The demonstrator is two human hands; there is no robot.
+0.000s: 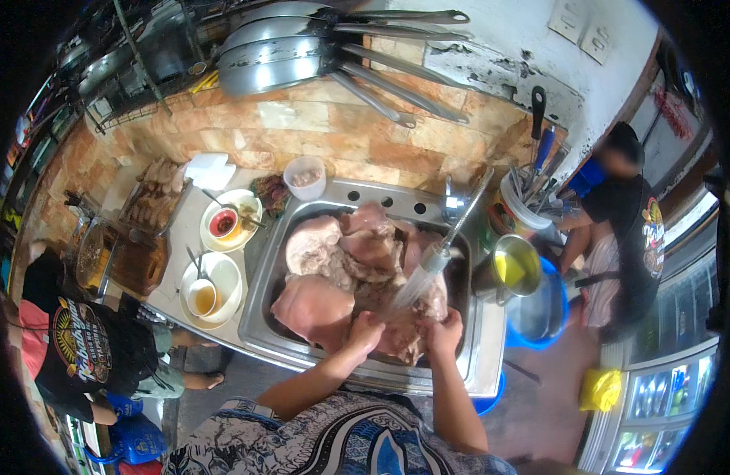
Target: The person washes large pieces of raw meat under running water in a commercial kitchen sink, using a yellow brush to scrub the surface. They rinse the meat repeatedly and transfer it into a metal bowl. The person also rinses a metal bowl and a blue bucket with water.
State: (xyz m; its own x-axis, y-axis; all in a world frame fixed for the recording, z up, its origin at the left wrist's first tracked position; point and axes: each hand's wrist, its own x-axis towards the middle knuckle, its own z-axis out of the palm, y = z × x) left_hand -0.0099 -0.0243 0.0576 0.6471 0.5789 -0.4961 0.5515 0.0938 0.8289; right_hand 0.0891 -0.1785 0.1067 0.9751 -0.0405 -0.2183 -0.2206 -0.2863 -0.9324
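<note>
Large pieces of raw meat (317, 306) fill the steel sink basin (255, 314) before me. Both my left hand (366, 333) and my right hand (445, 332) grip one piece of meat (403, 338) near the front of the basin, one hand at each side of it. Water sprays down onto this piece from the faucet's spray head (436, 258), which hangs just above and between my hands. My fingertips are partly hidden by the meat.
Bowls with sauce (223, 222) and a cup (203, 298) stand left of the sink, near a tray of meat (157, 205). A metal pitcher (507, 270) and utensil bucket (516, 202) stand right. Pans (275, 59) hang above. One person (620, 237) is at right, another (91, 338) at left.
</note>
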